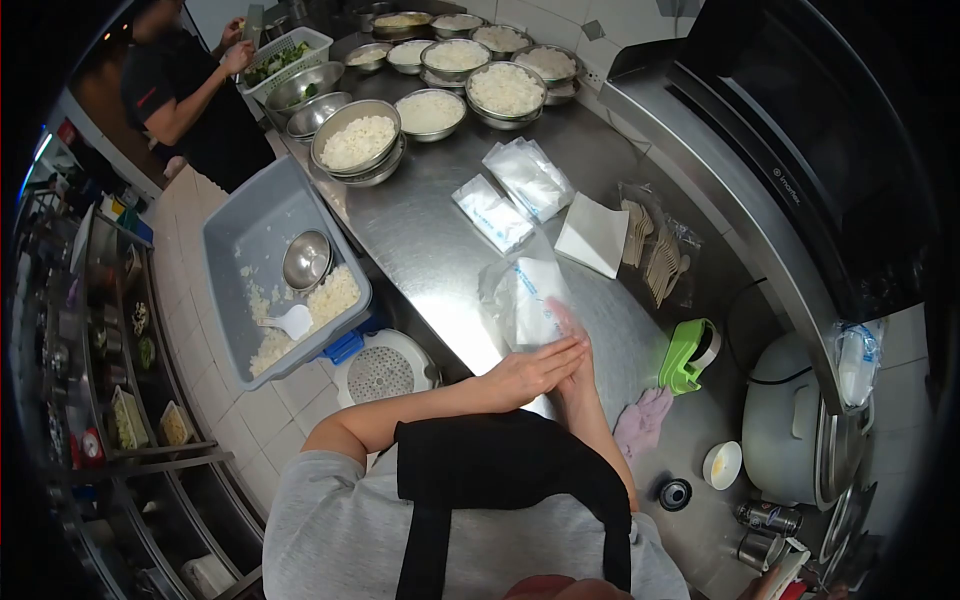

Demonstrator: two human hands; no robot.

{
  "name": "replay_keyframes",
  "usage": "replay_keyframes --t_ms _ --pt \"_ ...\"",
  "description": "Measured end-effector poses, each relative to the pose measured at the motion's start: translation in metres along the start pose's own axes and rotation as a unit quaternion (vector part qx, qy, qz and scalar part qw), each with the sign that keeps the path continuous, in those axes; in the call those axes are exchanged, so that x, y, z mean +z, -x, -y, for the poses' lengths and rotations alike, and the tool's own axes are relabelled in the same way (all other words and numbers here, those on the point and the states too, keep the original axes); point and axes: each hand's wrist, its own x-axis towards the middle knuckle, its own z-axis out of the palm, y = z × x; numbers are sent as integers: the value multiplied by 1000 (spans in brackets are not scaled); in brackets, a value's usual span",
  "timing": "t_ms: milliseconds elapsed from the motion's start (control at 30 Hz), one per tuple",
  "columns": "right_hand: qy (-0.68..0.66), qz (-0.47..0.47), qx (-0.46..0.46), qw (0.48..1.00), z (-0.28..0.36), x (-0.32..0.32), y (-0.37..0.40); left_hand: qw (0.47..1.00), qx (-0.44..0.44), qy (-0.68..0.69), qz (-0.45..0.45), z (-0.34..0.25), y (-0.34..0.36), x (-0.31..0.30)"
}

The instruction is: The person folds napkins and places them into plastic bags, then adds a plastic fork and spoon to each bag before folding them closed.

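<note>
My left hand point(533, 375) and my right hand point(577, 372) are pressed together at the front of the steel counter point(410, 235). Their fingers are closed, and anything between them is hidden. Just beyond the fingertips lies a clear plastic bag point(497, 290) with a white packet point(537, 300) that has blue print. A pinkish blur shows over the packet's near right part. Farther back are a printed packet point(493, 213), stacked clear packets point(530, 178) and a white paper stack point(594, 235).
Metal bowls of rice point(506, 90) crowd the back. Left is a grey tub point(225, 270) with rice, a bowl and a scoop. Wooden cutlery point(660, 260), a green holder point(684, 365), a pink cloth point(642, 422) and a pot point(790, 430) are right. A co-worker point(190, 100) stands back left.
</note>
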Motion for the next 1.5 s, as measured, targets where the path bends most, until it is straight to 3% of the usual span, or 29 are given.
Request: replay_keyframes --t_ms 67,200,267,400,500,567,600,700,767,833,900,967,1067,1233,1267,1400,1467,1500 --pt "192 -40 -43 980 -2 16 -9 1000 -17 6 24 -4 0 -7" --pt "97 -96 -76 988 -5 39 2 994 -88 -5 -57 6 2 -7" --pt "187 -49 -193 962 -10 30 4 996 -71 -50 -32 9 3 -17" --pt "207 -89 -204 953 -1 19 4 995 -1 -95 -15 13 1 -16" --pt "256 -111 -241 930 -2 17 6 997 -29 -58 -41 13 -1 -8" --pt "399 -118 -351 839 -10 -6 -6 995 -63 -82 -9 17 0 1" --pt "399 -121 -353 838 -11 -14 -7 988 -102 -112 20 17 -1 2" --pt "461 -105 -321 821 -8 -20 -10 990 -71 -123 -3 14 -10 2" --pt "303 -61 -127 943 2 2 -2 991 -57 -116 18 9 -16 0" --pt "245 -43 -100 964 8 0 -8 992 -45 -110 37 7 -18 0" --pt "170 23 17 985 19 0 -13 997 -32 -55 54 5 -18 0" --pt "142 30 32 989 18 4 -15 997 -31 -43 58 2 -14 -3" --pt "258 -43 52 964 12 -10 -31 997 -29 -50 54 -2 -9 -5" --pt "375 -78 -171 908 1 -9 -36 992 -83 -85 48 0 -5 -8" --pt "434 -65 -148 887 2 -10 -33 992 -86 -86 47 1 -4 -6" --pt "459 27 -176 870 1 -38 -49 993 -34 -100 47 0 -4 0" --pt "627 84 -140 762 14 -12 -32 995 -22 -91 45 -5 -3 2" --pt "627 86 -139 761 10 -10 -32 995 -3 -73 64 -8 -3 4"
